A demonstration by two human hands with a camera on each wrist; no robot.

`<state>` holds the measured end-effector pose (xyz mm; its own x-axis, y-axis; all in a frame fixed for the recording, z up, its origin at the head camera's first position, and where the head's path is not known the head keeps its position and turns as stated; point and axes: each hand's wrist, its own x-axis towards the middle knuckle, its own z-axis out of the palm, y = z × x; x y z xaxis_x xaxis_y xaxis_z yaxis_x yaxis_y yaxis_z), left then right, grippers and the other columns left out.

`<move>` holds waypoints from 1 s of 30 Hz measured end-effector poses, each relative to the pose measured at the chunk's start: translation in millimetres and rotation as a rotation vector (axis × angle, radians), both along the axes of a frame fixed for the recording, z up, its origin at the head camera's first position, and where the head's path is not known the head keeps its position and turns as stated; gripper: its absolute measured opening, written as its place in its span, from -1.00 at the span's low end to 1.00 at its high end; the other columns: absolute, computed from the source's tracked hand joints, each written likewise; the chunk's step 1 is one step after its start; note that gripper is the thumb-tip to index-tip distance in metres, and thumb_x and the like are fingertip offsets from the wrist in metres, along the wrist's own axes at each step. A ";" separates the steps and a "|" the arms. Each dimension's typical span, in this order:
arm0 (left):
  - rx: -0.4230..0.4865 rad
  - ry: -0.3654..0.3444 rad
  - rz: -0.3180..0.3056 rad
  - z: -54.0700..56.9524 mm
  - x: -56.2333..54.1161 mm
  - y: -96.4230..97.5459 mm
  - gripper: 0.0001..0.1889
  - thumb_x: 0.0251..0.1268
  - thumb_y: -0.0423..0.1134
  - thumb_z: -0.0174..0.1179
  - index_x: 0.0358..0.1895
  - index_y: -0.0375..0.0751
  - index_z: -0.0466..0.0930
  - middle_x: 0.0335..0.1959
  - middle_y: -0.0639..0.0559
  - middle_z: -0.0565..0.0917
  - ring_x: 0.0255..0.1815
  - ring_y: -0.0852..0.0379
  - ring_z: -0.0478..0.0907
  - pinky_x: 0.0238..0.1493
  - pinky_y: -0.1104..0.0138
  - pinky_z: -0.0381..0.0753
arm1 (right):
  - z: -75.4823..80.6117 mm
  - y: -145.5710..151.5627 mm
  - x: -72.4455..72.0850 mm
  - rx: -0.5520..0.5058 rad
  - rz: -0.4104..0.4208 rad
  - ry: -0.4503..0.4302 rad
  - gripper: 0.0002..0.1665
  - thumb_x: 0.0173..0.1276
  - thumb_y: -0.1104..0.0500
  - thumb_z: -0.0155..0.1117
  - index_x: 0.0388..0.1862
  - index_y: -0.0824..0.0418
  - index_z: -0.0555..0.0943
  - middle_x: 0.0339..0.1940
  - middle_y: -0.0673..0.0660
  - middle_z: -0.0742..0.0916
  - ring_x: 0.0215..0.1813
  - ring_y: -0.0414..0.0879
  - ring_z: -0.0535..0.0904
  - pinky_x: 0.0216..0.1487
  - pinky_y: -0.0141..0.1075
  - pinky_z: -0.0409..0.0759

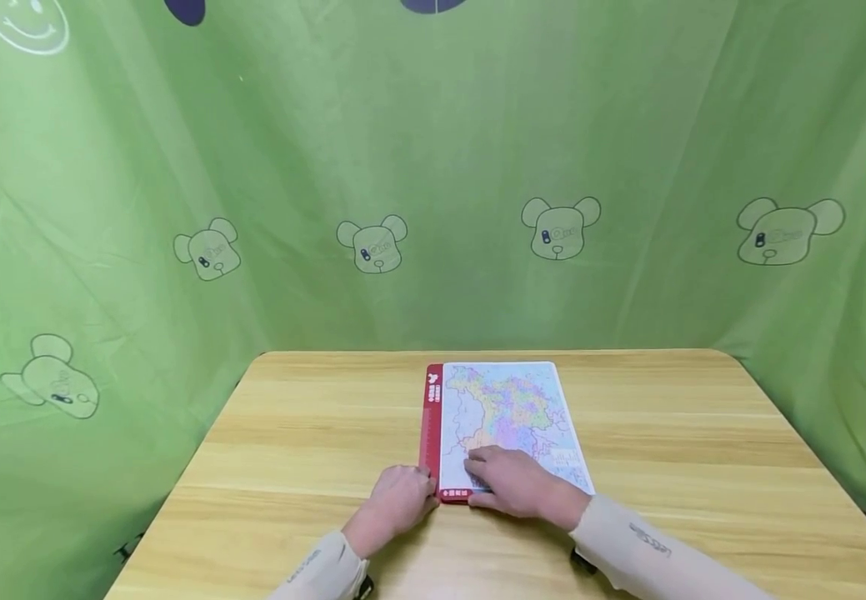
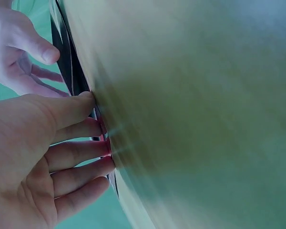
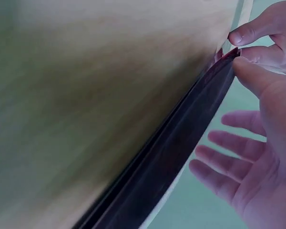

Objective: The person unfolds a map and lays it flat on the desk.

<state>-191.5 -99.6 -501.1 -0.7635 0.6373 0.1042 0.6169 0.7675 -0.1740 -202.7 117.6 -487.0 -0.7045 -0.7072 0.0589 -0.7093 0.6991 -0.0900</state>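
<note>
A flat map board (image 1: 503, 408) lies on the wooden table, with a colourful printed map and a red strip along its left side. At its near left corner, my left hand (image 1: 401, 500) touches the red edge with its fingertips; in the left wrist view, the left hand (image 2: 43, 157) has its fingers fairly straight. My right hand (image 1: 518, 483) reaches over the near part of the map. In the right wrist view, the thumb of the right hand (image 3: 271, 143) touches the board's corner, while its other fingers are spread. There the board's dark edge (image 3: 181, 143) shows a gap between layers.
The light wooden table (image 1: 312, 425) extends around the board. Behind and beside it hangs a green curtain (image 1: 463, 150) printed with bear heads. A black wrist strap (image 1: 584, 562) shows under the right sleeve (image 1: 650, 550).
</note>
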 end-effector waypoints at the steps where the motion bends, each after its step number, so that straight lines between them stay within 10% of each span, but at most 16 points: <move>1: 0.001 0.000 -0.001 0.4 0.3 0.1 -0.73 0.20 0.05 0.25 -0.51 -0.03 0.59 -0.61 0.15 0.53 -0.64 0.26 0.41 -0.61 0.45 0.41 | 0.7 0.5 0.4 -0.005 0.014 0.004 -0.38 0.31 -0.17 0.20 0.13 0.28 0.55 0.11 0.22 0.61 0.13 0.08 0.53 0.09 -0.08 0.52; 30: 0.014 0.006 -0.010 2.3 2.7 -0.5 -0.78 0.18 0.01 0.28 -0.49 -0.02 0.64 -0.60 0.16 0.55 -0.62 0.27 0.44 -0.60 0.47 0.43 | 43.4 22.4 1.2 -0.040 0.234 0.360 -0.66 0.28 0.24 0.26 0.06 0.12 0.63 -0.11 0.02 0.71 -0.15 -0.13 0.66 -0.26 -0.28 0.65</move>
